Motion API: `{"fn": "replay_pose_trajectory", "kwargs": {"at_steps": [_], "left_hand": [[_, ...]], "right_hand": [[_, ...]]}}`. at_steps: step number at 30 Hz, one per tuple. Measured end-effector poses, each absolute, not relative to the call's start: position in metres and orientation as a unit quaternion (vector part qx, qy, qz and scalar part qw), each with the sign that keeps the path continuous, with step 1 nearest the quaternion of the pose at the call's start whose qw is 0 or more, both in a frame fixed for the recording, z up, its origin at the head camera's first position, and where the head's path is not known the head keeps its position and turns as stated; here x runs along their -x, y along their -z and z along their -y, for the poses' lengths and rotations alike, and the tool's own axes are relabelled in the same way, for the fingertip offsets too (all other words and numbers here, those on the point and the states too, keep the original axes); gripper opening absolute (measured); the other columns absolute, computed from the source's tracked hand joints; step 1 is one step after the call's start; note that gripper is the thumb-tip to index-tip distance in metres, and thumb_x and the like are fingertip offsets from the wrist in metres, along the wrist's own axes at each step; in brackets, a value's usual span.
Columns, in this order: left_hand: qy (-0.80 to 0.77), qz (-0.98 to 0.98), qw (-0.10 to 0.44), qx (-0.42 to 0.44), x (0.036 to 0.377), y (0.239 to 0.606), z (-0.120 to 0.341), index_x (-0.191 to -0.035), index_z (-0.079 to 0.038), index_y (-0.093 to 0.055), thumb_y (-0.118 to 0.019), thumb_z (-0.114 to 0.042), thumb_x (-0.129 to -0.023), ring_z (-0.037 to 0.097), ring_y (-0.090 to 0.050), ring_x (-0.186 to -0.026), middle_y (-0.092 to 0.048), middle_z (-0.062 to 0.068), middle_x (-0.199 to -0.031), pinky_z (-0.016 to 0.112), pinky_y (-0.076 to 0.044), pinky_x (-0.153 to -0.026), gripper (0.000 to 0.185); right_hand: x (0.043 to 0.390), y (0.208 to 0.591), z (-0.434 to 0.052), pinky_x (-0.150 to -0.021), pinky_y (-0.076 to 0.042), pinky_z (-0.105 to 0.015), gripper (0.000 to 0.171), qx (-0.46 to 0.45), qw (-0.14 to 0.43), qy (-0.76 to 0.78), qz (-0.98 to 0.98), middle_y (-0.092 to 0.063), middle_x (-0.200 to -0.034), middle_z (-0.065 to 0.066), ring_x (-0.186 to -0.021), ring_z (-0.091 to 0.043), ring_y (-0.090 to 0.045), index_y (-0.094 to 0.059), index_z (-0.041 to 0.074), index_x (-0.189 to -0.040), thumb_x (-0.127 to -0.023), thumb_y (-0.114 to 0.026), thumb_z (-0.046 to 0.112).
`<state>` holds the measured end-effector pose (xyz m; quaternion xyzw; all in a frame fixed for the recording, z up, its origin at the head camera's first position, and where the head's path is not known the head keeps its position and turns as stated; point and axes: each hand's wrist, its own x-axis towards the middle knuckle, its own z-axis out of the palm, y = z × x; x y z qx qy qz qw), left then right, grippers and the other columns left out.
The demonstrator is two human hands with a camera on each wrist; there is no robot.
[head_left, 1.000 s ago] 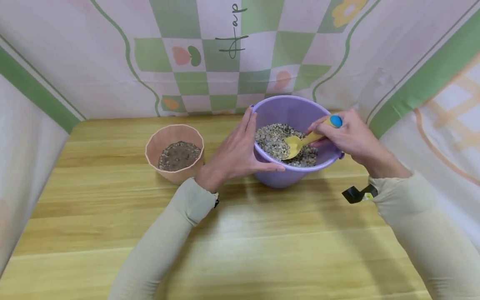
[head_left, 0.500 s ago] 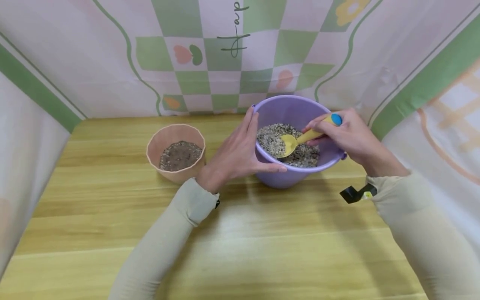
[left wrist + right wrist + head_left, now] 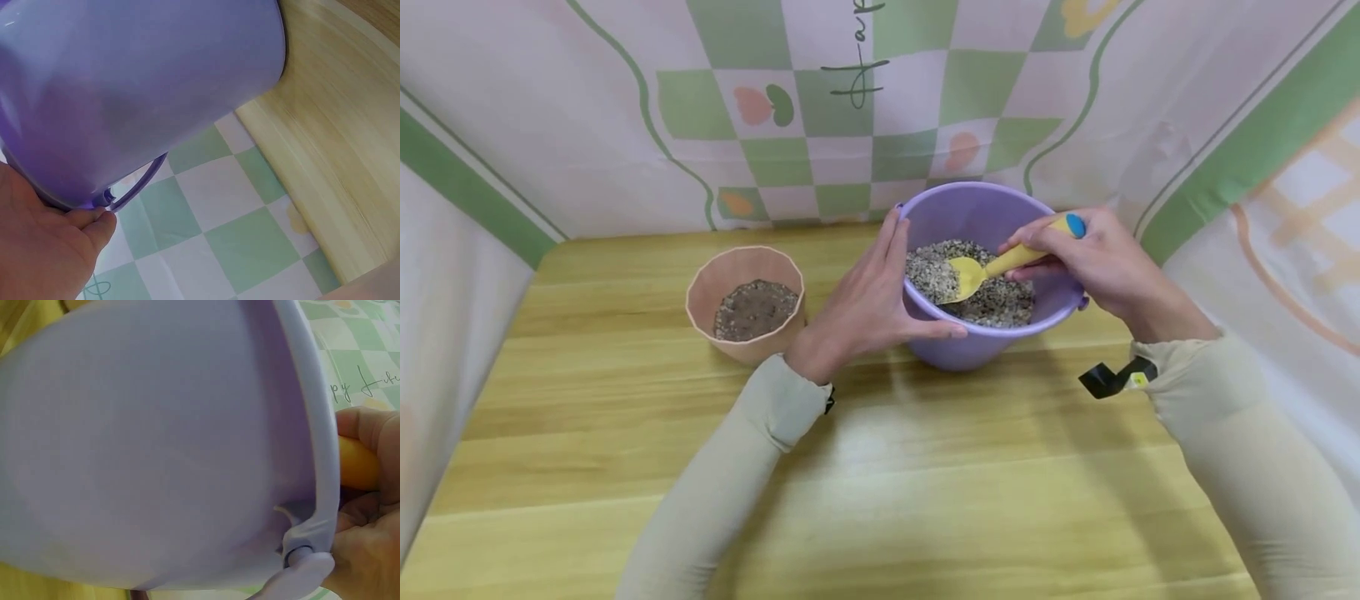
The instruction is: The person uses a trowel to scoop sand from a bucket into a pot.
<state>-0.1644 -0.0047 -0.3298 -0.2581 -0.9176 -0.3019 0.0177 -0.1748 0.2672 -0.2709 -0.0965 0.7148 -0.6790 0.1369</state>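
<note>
A purple bucket (image 3: 958,354) part-filled with gravel (image 3: 1000,300) stands on the wooden table. My left hand (image 3: 868,304) lies against its outside, fingers straight along the left of the rim, thumb stretched along the front. In the left wrist view, the fingertips (image 3: 100,225) touch the rim beside the bucket handle (image 3: 142,184). My right hand (image 3: 1101,262) grips the yellow handle of a small scoop (image 3: 967,277), which has a blue end. The scoop's bowl is down in the bucket, with pale gravel at its tip. In the right wrist view, the bucket wall hides the bowl.
A peach-pink pot (image 3: 745,250) with brown soil and grit (image 3: 756,310) stands left of the bucket, close to my left wrist. Patterned cloth (image 3: 842,158) rises behind the table (image 3: 925,500) and along both sides.
My right hand has drawn the scoop leftward through the gravel, toward the bucket's left wall. The left hand keeps its place on the rim. The view has shifted slightly.
</note>
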Motion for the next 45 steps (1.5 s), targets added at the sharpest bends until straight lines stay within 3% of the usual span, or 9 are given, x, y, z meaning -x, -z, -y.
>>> {"fn": "replay_pose_trajectory", "kwargs": {"at_steps": [9, 45], "left_hand": [[0.321, 0.914, 0.007, 0.249, 0.164, 0.331, 0.005, -0.158, -0.016, 0.013, -0.064, -0.090, -0.059, 0.022, -0.009, -0.151, 0.021, -0.005, -0.164, 0.041, -0.022, -0.120, 0.146], [0.335, 0.907, 0.019, 0.253, 0.164, 0.332, 0.002, -0.159, -0.017, 0.013, -0.070, -0.086, -0.059, 0.027, -0.015, -0.150, 0.015, -0.001, -0.166, 0.047, -0.027, -0.117, 0.148]], "right_hand": [[0.175, 0.271, -0.268, -0.078, -0.058, -0.036, 0.027, 0.088, 0.139, 0.696, -0.699, -0.071, -0.104, -0.023, -0.083, -0.029, -0.074, -0.069, -0.015, -0.107, -0.099, -0.062, 0.010], [0.165, 0.277, -0.279, -0.079, -0.056, -0.041, 0.022, 0.148, 0.118, 0.775, -0.604, -0.071, -0.103, -0.028, -0.084, -0.035, -0.073, -0.066, -0.021, -0.104, -0.100, -0.055, -0.003]]}}
